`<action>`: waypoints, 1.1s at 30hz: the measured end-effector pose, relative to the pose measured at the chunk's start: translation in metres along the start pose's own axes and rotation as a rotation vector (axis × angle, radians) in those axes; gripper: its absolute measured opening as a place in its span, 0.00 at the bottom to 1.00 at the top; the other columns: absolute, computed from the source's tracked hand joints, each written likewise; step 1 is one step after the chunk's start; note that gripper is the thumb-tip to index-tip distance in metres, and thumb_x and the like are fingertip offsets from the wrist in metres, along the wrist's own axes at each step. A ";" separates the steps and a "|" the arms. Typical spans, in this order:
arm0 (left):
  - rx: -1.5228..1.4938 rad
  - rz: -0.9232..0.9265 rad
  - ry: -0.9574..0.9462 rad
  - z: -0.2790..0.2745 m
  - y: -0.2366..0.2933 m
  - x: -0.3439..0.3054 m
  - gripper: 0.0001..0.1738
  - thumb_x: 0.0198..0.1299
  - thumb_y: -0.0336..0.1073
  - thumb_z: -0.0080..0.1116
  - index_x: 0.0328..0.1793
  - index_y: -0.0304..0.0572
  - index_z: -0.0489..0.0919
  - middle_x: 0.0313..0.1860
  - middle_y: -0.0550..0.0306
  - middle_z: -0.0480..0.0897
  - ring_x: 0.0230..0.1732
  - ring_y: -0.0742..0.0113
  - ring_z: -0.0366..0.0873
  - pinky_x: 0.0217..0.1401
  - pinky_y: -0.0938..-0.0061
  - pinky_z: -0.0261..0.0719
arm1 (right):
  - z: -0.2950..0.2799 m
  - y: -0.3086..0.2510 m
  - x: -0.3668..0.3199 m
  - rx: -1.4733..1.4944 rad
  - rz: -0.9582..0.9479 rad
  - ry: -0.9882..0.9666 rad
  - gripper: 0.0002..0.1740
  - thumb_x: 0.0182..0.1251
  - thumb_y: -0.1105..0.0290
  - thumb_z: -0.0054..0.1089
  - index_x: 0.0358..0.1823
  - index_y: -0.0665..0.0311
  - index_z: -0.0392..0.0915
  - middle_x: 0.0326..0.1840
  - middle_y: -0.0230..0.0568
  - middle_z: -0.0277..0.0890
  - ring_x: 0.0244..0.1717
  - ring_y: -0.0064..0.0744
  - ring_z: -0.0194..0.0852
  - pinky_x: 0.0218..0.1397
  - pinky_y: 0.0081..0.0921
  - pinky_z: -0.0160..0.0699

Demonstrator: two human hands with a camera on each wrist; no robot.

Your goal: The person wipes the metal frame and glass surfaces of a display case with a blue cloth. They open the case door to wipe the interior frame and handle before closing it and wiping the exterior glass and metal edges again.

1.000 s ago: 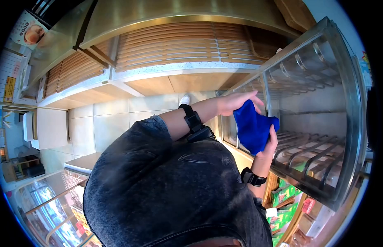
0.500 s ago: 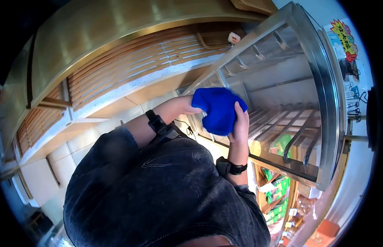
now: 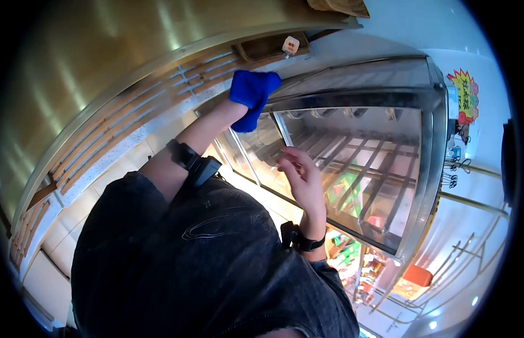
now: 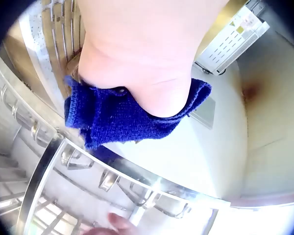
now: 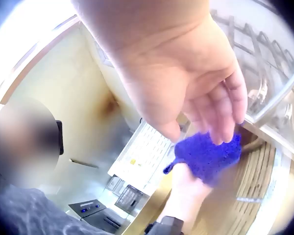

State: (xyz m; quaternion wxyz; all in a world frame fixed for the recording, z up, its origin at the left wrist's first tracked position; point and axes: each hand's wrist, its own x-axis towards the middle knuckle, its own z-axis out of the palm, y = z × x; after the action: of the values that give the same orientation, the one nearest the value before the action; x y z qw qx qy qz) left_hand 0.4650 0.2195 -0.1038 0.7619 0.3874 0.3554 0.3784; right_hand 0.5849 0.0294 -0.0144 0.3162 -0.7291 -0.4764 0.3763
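My left hand (image 3: pixel 235 111) holds a blue cloth (image 3: pixel 253 93) at the near left corner of a metal-framed glass cabinet (image 3: pixel 352 100). The cloth covers its fingers; in the left wrist view the blue cloth (image 4: pixel 125 120) wraps beyond the heel of the hand, close above the cabinet's top. Lower and to the right, my right hand (image 3: pixel 304 177) hovers in front of the cabinet's glazed side with bent, relaxed fingers and nothing in them. In the right wrist view the right hand (image 5: pixel 186 83) shows its bare palm, with the cloth (image 5: pixel 208 154) behind its fingertips.
Metal rails (image 3: pixel 363 169) run inside the cabinet. A slatted wooden shelf (image 3: pixel 121 135) lies along the left, with a brown tray (image 3: pixel 262 48) bearing a small white card (image 3: pixel 290 45). A red-yellow sign (image 3: pixel 465 96) hangs on the wall to the right.
Both hands held the cloth before; the right hand has let go and drawn back. The left hand has carried the cloth up to the cabinet's top edge. The view has turned toward the cabinet.
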 end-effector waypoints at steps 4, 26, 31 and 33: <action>0.324 0.719 0.144 0.011 -0.117 0.049 0.12 0.70 0.40 0.53 0.39 0.42 0.84 0.32 0.58 0.85 0.33 0.70 0.81 0.36 0.73 0.78 | -0.041 -0.050 -0.026 -0.398 -0.462 0.328 0.13 0.61 0.81 0.55 0.47 0.73 0.79 0.38 0.50 0.82 0.42 0.41 0.80 0.49 0.30 0.75; 0.542 0.644 -0.156 0.029 -0.053 0.007 0.11 0.50 0.29 0.67 0.40 0.36 0.83 0.43 0.45 0.83 0.42 0.48 0.83 0.46 0.62 0.82 | -0.159 -0.097 -0.014 -0.918 -0.699 1.467 0.11 0.73 0.69 0.55 0.40 0.72 0.81 0.37 0.40 0.80 0.34 0.29 0.78 0.38 0.23 0.83; 0.543 0.852 -0.095 0.041 -0.043 0.007 0.13 0.49 0.30 0.69 0.41 0.35 0.83 0.44 0.47 0.83 0.44 0.50 0.83 0.48 0.63 0.83 | -0.160 -0.096 -0.009 -1.028 -0.756 1.490 0.12 0.73 0.69 0.56 0.38 0.72 0.81 0.35 0.39 0.79 0.33 0.30 0.77 0.38 0.24 0.82; 0.547 0.836 -0.061 0.048 -0.034 0.002 0.13 0.49 0.30 0.69 0.42 0.36 0.83 0.44 0.48 0.83 0.44 0.52 0.83 0.48 0.63 0.83 | -0.155 -0.098 -0.007 -1.035 -0.798 1.452 0.11 0.72 0.69 0.57 0.37 0.72 0.81 0.34 0.40 0.79 0.33 0.31 0.77 0.36 0.25 0.82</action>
State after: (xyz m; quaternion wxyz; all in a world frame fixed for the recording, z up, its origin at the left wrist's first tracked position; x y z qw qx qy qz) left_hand 0.5162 0.1920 -0.1122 0.4255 0.6932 0.2334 0.5329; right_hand 0.6705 0.0411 0.1478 0.2778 -0.6173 -0.4837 -0.5548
